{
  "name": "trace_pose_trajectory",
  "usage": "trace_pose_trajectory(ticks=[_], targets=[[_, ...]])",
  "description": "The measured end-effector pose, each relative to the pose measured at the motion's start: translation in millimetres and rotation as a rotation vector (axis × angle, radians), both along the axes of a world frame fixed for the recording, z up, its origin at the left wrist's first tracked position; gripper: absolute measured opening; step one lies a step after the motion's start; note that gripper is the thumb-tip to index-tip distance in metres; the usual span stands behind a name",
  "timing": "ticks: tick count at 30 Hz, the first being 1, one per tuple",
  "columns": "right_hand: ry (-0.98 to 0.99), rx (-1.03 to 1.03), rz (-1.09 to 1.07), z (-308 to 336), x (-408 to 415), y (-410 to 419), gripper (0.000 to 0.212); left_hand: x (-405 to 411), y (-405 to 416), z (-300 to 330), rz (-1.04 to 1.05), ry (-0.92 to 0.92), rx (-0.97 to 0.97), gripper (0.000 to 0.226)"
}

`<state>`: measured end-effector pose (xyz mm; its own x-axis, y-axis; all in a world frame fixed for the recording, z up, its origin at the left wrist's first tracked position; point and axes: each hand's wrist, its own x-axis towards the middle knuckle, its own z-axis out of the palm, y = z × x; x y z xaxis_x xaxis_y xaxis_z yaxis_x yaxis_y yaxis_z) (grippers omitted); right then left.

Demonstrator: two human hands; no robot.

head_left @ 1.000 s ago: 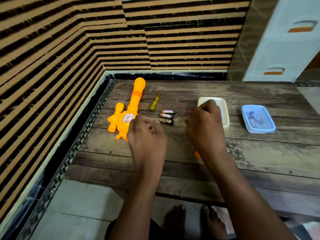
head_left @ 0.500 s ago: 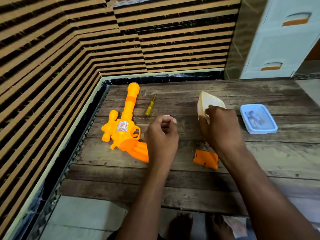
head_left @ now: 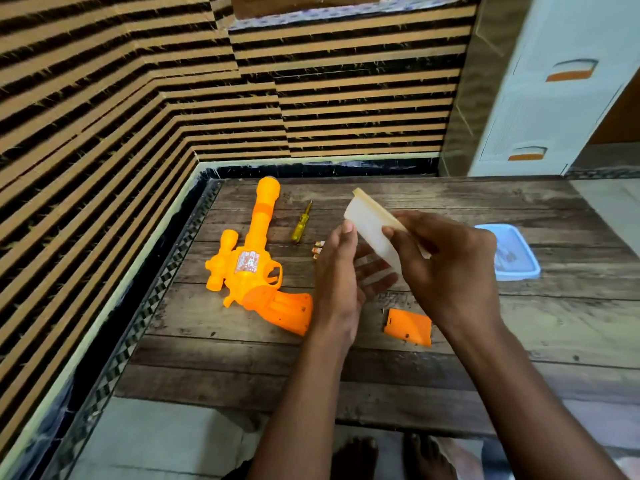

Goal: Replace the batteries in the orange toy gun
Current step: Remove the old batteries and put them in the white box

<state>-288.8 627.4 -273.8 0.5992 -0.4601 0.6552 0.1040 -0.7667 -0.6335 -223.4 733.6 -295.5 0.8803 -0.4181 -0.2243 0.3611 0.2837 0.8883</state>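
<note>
Two containers, white tub (head_left: 372, 230) tilted in gripping right hand (head_left: 450, 268), left hand (head_left: 341, 271) cupped open beneath, blue tray (head_left: 519, 268) holding small items

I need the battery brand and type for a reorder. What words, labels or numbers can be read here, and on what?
No text can be read.
Sticker on the orange plastic toy gun: a printed panel, too blurred to read.
Small cylindrical batteries on the wooden table: orange and dark bands show, lettering too small.
Yellow-handled screwdriver: no marking legible.
</note>
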Motion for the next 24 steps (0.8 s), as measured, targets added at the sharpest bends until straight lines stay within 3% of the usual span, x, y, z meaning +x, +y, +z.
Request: trace_pose_trajectory(ticks=[5,8,11,17,21,24], targets=[[-0.087,0.004,0.050,-22,-4,13,0.018,-1,-8,-1,-0.041,-0.017,0.016,0.051],[-0.094,0.004,0.068,-31,-3,15,0.017,3,-11,-5,-0.018,0.011,0.026,0.068],[-0.129,0.022,0.057,-31,-1,14,0.017,6,-14,-10,-0.007,-0.020,0.013,0.058],[-0.170,0.122,0.014,-37,5,20,0.017,17,-18,-21,0.029,-0.093,0.004,0.078],[-0.174,0.400,0.090,-36,7,21,0.018,21,-15,-25,0.029,-0.151,0.088,0.085],[-0.106,0.334,0.170,-34,6,12,0.019,23,-10,-23,0.007,-0.118,0.148,0.078]])
